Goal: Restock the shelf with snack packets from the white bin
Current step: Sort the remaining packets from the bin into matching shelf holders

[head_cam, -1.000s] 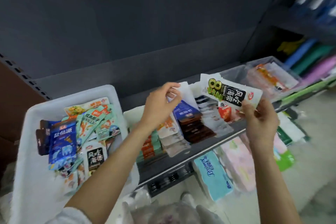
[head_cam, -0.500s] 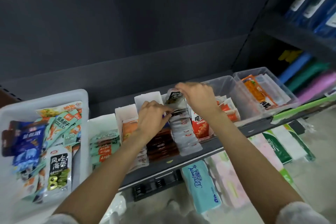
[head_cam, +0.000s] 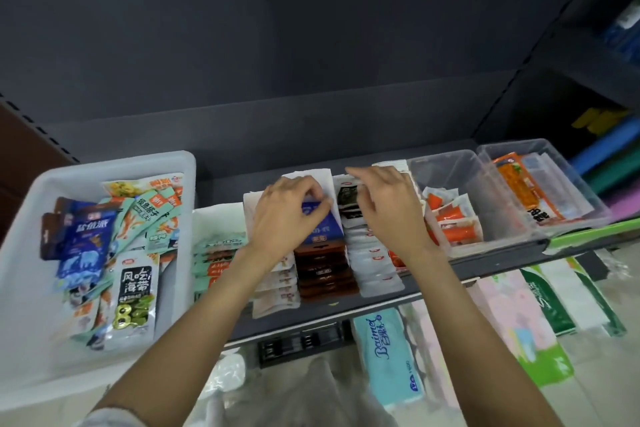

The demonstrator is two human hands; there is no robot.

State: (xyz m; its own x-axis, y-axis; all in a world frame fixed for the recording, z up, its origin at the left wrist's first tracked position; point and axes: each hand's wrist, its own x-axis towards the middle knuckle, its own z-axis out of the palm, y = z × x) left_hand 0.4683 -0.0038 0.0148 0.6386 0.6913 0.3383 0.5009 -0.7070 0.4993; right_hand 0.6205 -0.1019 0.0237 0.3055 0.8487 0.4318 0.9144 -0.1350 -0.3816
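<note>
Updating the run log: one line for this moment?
left hand holds blue packet | right hand seats black seaweed packet in shelf row | white bin stocked

— What am I looking at under the hands?

— I'm seeing a dark shelf [head_cam: 485, 260] carrying everything. Rows of snack packets [head_cam: 325, 270] are lying on it, directly beneath both hands, in white paper dividers [head_cam: 311, 175].

— And further out?

— Left of the left hand [head_cam: 287, 215], the white bin [head_cam: 31, 288] is sitting with mixed packets inside. Right of the right hand [head_cam: 388, 211], two clear tubs [head_cam: 485, 184] are standing side by side, holding orange packets.

— Below?

— Tissue packs [head_cam: 391, 357] are lying on the floor, nearer me than the hands.
</note>
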